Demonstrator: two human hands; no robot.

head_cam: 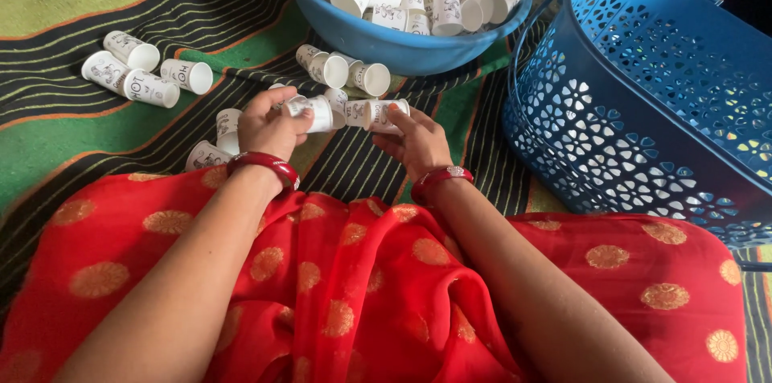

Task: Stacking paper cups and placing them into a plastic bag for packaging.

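My left hand [269,127] grips a short stack of white paper cups [310,112] lying sideways | my right hand [418,144] pinches another cup [384,116], mouth toward the stack, seemingly to nest it | both just below the blue basin [402,49]; striped mat [96,133] open leftward, blue basket [643,109] crowds the right.

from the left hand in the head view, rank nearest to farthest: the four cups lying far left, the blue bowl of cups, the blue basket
1. The four cups lying far left: up and to the left of the left hand, on the striped mat.
2. The blue bowl: ahead, at the top centre.
3. The blue basket: far right, past the right hand.
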